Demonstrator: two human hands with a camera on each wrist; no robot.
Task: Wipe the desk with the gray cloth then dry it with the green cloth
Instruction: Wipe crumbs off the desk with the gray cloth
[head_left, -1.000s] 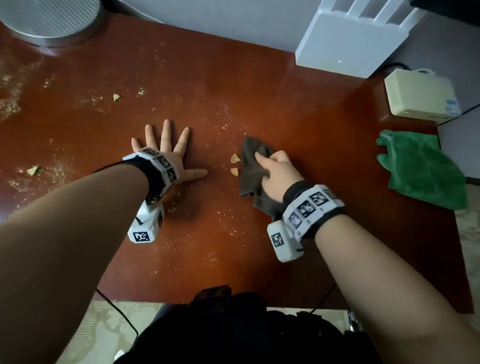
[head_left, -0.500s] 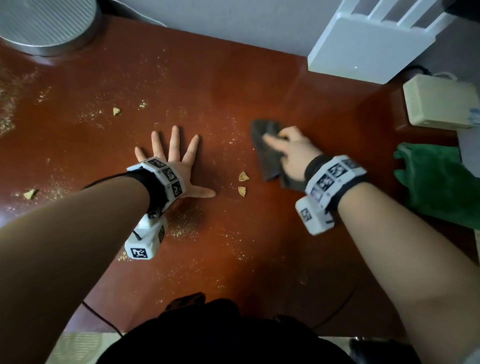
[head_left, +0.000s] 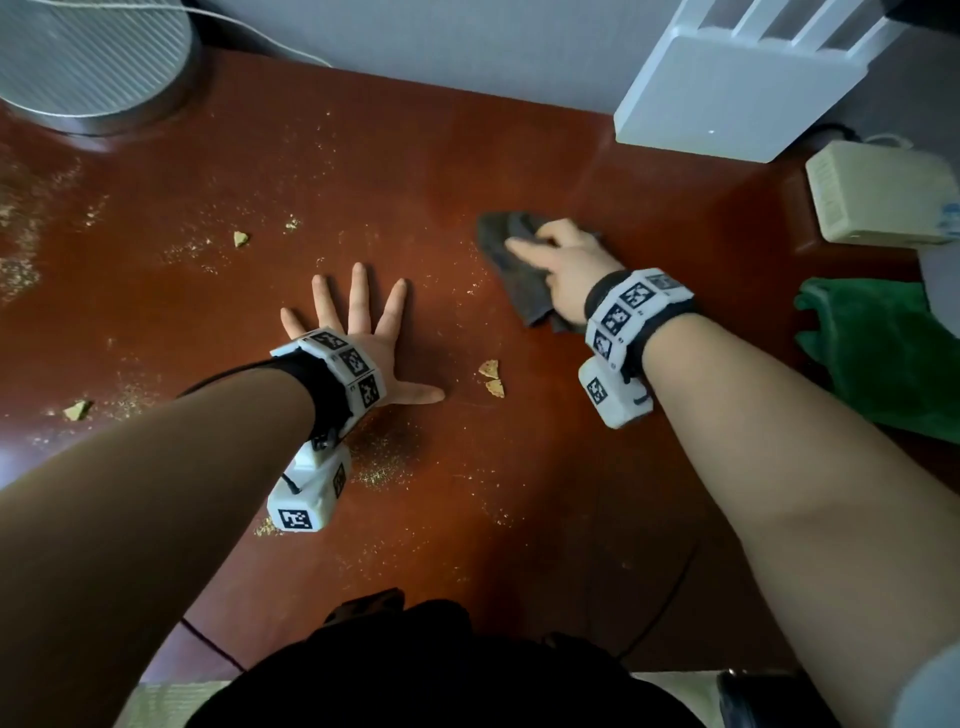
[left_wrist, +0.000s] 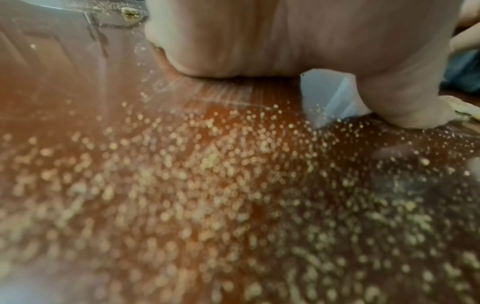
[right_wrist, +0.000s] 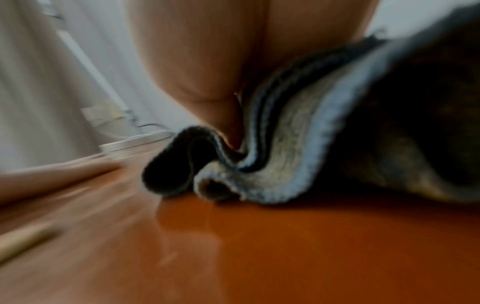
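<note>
Reddish-brown and glossy, the wooden desk (head_left: 519, 156) stands against a pale wall and is covered with fine yellow crumbs (left_wrist: 207, 164) and a few bigger crumb pieces (head_left: 491, 376). Left hand (head_left: 358, 332) lies flat on the desk, palm down, with all fingers straight and spread; it holds nothing. Two of the bigger crumb pieces lie just beside its thumb, on the side away from the palm. Right hand (head_left: 563, 270) is farther from the left hand on that same side, and it grips the crumpled dark gray cloth (head_left: 514, 265), which it presses on the desk; the right wrist view shows the folded edge of the cloth (right_wrist: 285, 154) under the palm. Beyond the right hand, at the desk edge, lies the rumpled green cloth (head_left: 883, 353), well apart from the left hand. Both wrists carry white bands (head_left: 631, 312) with black square code marks; no readable words are seen. A white flat box (head_left: 727, 88) and a cream box (head_left: 878, 197) stand at the far desk corner, a round metal base (head_left: 93, 62) at the other far corner.
</note>
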